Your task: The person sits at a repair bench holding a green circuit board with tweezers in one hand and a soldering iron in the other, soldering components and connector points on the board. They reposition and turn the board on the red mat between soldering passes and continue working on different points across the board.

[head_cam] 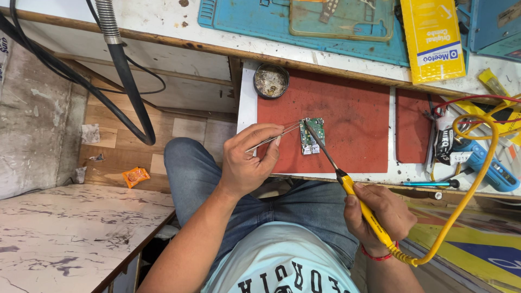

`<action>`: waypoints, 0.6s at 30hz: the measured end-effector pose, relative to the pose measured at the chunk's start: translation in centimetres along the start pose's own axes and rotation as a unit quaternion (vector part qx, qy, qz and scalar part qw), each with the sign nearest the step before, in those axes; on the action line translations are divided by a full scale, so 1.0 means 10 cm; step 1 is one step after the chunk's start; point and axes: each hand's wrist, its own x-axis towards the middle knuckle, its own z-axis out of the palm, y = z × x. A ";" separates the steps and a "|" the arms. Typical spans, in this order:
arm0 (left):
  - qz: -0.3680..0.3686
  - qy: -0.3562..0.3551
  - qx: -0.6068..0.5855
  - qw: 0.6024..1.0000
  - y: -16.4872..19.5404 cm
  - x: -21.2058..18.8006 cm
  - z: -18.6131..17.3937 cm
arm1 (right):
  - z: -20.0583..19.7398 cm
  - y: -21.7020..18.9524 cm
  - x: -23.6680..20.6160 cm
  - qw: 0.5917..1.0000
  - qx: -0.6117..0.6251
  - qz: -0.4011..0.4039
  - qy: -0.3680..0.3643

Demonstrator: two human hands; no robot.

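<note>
Denim-covered knees fill the near edge of the view, and above them the right hand wraps its fingers shut around the yellow-handled soldering iron, whose yellow cord loops away to the right. The iron's dark shaft slants up and left — its tip rests on the small green rectangular circuit board. The left hand sits just left of the board, thumb and forefinger pinched on slim silver metal tweezers whose points reach the board's upper left edge. The board lies near the middle of a dark red rubber work mat on the white bench. Further back, touching the mat's upper left corner, stands a small round black tin of brownish residue. To the right lies a blue-handled tool among red wires. Beyond — on the far shelf — a blue silicone mat and a long yellow box lie side by side.
</note>
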 end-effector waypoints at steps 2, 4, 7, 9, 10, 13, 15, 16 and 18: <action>0.004 0.003 0.004 1.000 0.00 0.01 0.00 | 0.00 0.02 -0.02 1.000 0.003 -0.002 0.002; 0.004 0.003 0.006 1.000 0.01 0.00 0.00 | 0.01 0.07 -0.07 1.000 0.014 -0.005 0.012; 0.004 -0.002 0.003 1.000 0.01 0.01 -0.01 | 0.06 0.18 -0.16 0.997 0.058 -0.003 0.050; 0.005 0.000 0.000 1.000 0.02 0.01 -0.01 | 0.09 0.28 -0.21 0.991 0.112 0.005 0.077; 0.003 0.000 0.001 1.000 0.03 0.00 -0.02 | 0.11 0.32 -0.24 0.989 0.125 0.018 0.083; 0.001 -0.007 0.004 1.000 0.03 0.02 -0.01 | 0.14 0.40 -0.30 0.983 0.149 0.046 0.098; 0.000 -0.009 0.008 1.000 0.03 0.02 -0.02 | 0.15 0.43 -0.32 0.982 0.154 0.050 0.092; -0.001 -0.007 0.008 1.000 0.04 0.02 -0.01 | 0.15 0.43 -0.32 0.984 0.149 0.046 0.086; -0.003 -0.002 0.009 1.000 0.04 0.03 0.00 | 0.15 0.43 -0.32 0.987 0.140 0.039 0.072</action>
